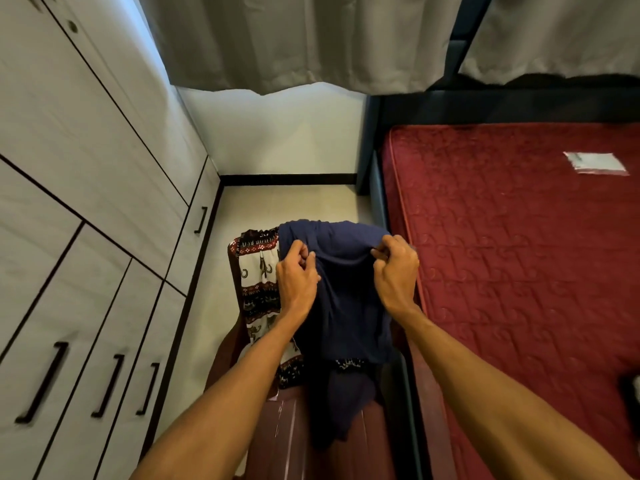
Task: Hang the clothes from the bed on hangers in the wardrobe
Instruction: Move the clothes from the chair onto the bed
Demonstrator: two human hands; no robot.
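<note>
Floor (287,209); left hand (296,275), right hand (396,271) on navy garment (343,306), patterned cloth (258,271) half-hidden.

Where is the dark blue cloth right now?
In the head view the dark blue cloth is at the centre, pinched by the left hand and right hand, beside the white patterned cloth, left of the red quilted mattress.

Bare forearms stretched forward, left hand (296,278) pinching navy garment (346,306), right hand (396,271) pinching it too
</note>
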